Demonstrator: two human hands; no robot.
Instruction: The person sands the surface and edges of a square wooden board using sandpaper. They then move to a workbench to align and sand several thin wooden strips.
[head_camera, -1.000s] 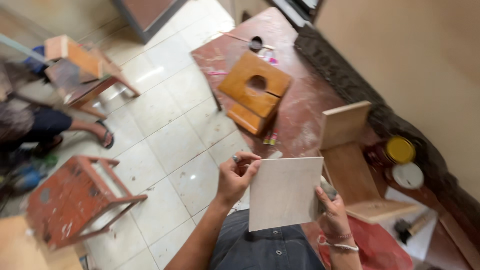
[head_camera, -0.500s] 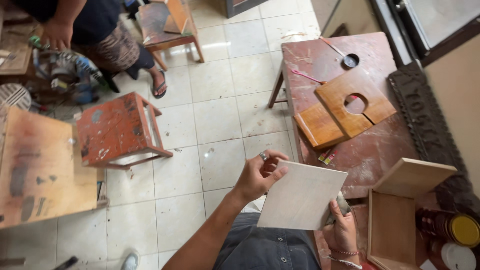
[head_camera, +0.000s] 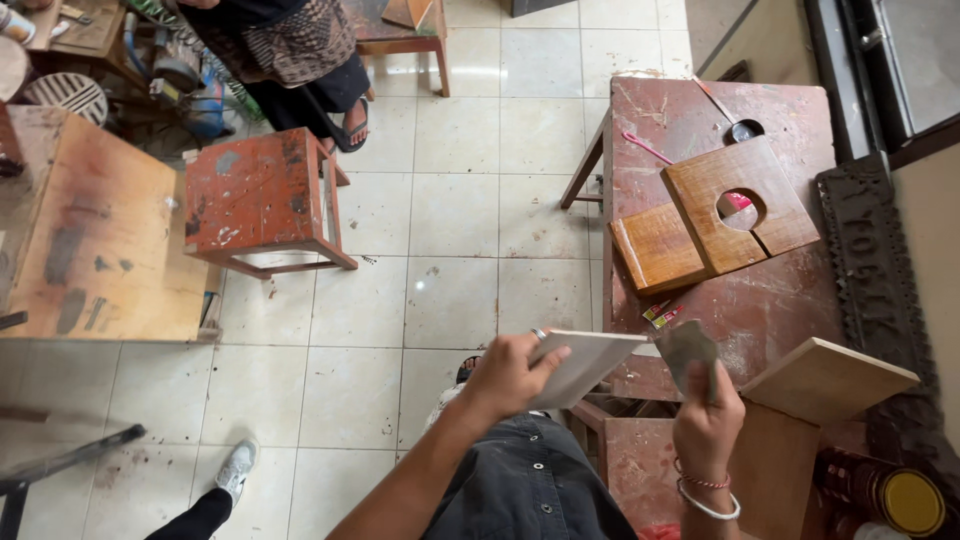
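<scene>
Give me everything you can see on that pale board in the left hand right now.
The pale board is a thin, flat, roughly square panel, off-white to light grey, looking like unfinished wood or plywood. It is tilted nearly edge-on to the camera, so mostly its top face and front edge show. The left hand grips its near-left corner, thumb on top. It hangs in the air over the edge of the red table, touching nothing else. The right hand, beside it, holds a grey sanding pad clear of the board.

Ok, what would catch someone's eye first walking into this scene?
Probably the pale flat board held in the left hand at the bottom centre, with the right hand lifting a grey sheet beside it. Next, the varnished wooden piece with a round hole on the worn red table, upper right.
</scene>
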